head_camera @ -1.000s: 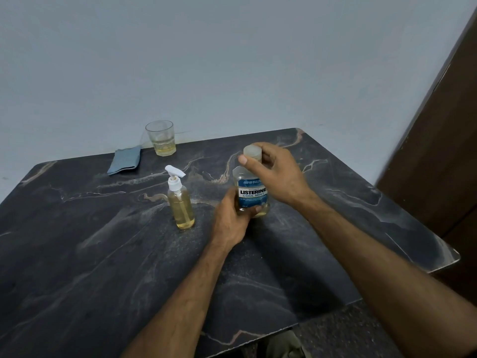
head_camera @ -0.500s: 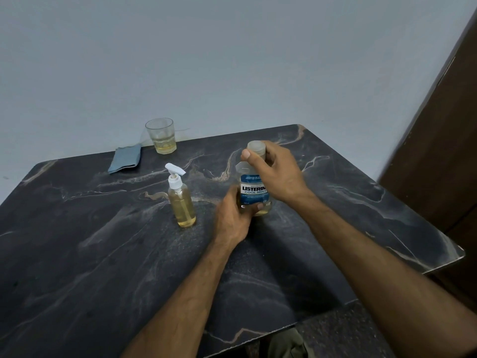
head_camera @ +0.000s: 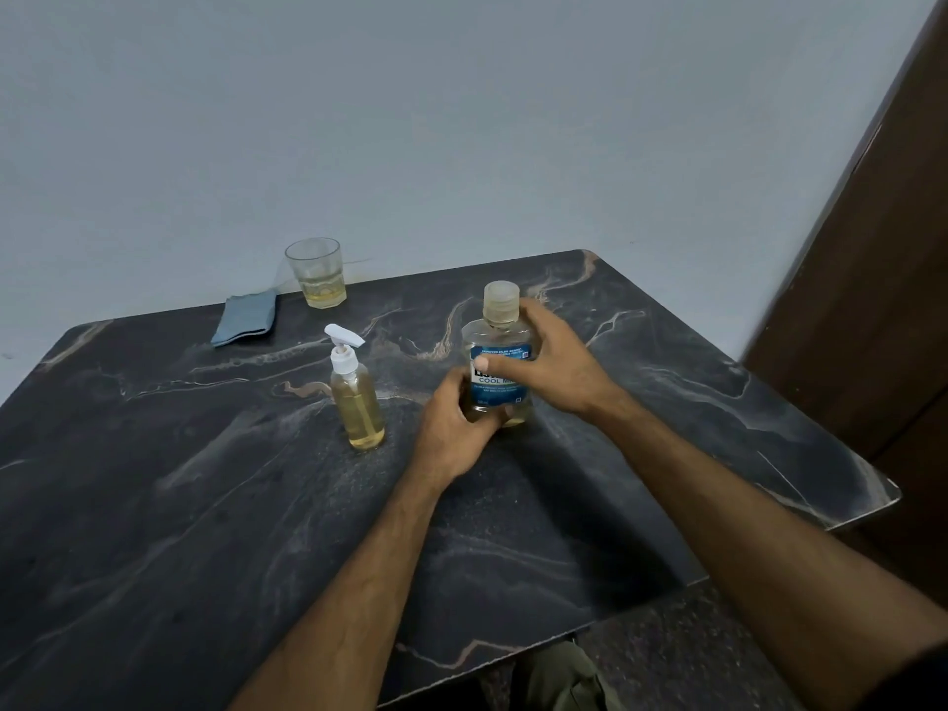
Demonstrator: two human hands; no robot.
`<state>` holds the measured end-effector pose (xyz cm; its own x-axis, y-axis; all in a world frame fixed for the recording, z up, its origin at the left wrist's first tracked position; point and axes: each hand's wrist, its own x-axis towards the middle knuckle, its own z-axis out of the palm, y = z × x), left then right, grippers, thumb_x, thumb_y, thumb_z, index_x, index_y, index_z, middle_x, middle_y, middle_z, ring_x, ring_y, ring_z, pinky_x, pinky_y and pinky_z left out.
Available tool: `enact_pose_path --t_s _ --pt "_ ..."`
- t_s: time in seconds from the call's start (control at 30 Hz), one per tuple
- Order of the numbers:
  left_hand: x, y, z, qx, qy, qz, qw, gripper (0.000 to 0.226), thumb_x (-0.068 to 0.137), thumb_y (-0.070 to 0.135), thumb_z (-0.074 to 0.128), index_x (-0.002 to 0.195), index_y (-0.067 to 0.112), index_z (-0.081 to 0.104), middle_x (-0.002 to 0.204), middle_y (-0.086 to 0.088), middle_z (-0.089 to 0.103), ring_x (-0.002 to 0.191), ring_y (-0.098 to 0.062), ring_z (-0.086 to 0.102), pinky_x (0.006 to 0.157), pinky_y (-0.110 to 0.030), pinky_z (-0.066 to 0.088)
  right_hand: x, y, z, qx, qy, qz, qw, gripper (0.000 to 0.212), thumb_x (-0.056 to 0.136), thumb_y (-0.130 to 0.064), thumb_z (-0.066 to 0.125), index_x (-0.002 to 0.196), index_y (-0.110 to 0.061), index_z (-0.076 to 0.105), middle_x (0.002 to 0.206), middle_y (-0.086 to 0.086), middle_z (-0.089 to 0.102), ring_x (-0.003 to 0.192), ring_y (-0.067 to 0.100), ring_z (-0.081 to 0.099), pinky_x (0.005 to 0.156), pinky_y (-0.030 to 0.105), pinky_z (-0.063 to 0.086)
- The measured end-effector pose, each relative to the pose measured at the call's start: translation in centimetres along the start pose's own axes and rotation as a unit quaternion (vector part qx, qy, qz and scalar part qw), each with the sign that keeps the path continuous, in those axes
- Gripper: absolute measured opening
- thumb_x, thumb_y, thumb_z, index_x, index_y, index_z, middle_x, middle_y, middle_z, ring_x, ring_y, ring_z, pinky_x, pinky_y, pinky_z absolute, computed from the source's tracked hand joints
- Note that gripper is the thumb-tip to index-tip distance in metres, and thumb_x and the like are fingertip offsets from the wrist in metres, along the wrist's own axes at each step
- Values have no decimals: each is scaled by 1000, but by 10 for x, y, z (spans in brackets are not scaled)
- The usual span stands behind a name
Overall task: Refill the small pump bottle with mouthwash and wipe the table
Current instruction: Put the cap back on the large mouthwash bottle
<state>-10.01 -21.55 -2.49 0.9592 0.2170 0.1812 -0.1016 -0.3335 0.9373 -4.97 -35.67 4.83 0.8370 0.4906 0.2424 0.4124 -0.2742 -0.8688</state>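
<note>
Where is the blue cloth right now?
In the head view, the blue cloth lies at the table's far left edge near the wall, just left of the glass.

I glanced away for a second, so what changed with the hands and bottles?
The right hand slid from the cap down onto the clear blue-labelled mouthwash bottle. The left hand still grips its base. The small white-pump bottle, glass and blue cloth stayed put.
</note>
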Motion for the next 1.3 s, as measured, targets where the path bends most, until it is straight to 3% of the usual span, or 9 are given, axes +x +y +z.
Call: enact_pose_path --t_s 0.17,0.33,0.43,0.53,0.67,0.87,1.17,1.3 --pt "0 -3 -7 -140 21 -25 990 41 84 -7 55 116 19 56 117 -2 66 112 -15 62 87 -24 52 -14 31 5 20 0 26 999 63 77 -22 83 131 -17 51 123 -1 64 114 12 62 97 34 53" --pt "0 -1 -8 -139 65 -20 988 37 85 -7 53 112 18 58 113 -1 66 108 -12 63 91 -30 53 -23 46 28 -58 72 12 996 59 78 -26 82 127 -24 50 112 -23 57 101 -17 54 81 3 43" --pt "-1 -2 -7 -126 70 -9 990 37 84 -8 54 112 16 58 111 0 66 106 -11 63 92 -28 53 -25 50 34 -61 119 -1 991 49 78 -27 82 117 -26 51 102 -25 56 93 -24 52 73 -2 41" --pt "-1 -3 -5 -120 72 2 990 37 83 -9 55 110 16 59 108 -1 68 104 -9 64 90 -24 53 -27 56 31 -52 165 2 985 49 77 -29 82 109 -31 46 103 -18 59 94 -13 58 71 4 46" --pt "0 -4 -3 -96 70 14 993 38 78 -4 56 107 21 60 107 0 69 103 -7 64 91 -20 51 -27 67 18 -66 238 27 969 51 77 -31 81 110 -25 43 109 -2 60 97 9 62 77 24 54" --pt "-1 -4 -3 -87 62 14 994 37 72 8 56 104 26 59 106 2 69 99 -1 64 86 -14 49 -19 76 1 -59 252 46 965 53 78 -29 81 111 -27 39 111 -6 55 96 4 58 67 9 45" --pt "-1 -5 -3 -67 65 26 995 37 77 -1 58 105 23 59 106 2 68 100 -4 64 88 -16 50 -14 83 -3 -66 254 56 963 54 79 -29 80 111 -29 37 113 -8 51 102 5 55 68 7 43" --pt "-1 -5 -2 -64 65 29 995 38 79 -3 58 101 29 58 106 3 68 98 -1 64 88 -17 50 -18 85 -5 -73 274 54 958 52 78 -28 79 110 -27 38 113 -1 55 101 11 57 73 15 47"
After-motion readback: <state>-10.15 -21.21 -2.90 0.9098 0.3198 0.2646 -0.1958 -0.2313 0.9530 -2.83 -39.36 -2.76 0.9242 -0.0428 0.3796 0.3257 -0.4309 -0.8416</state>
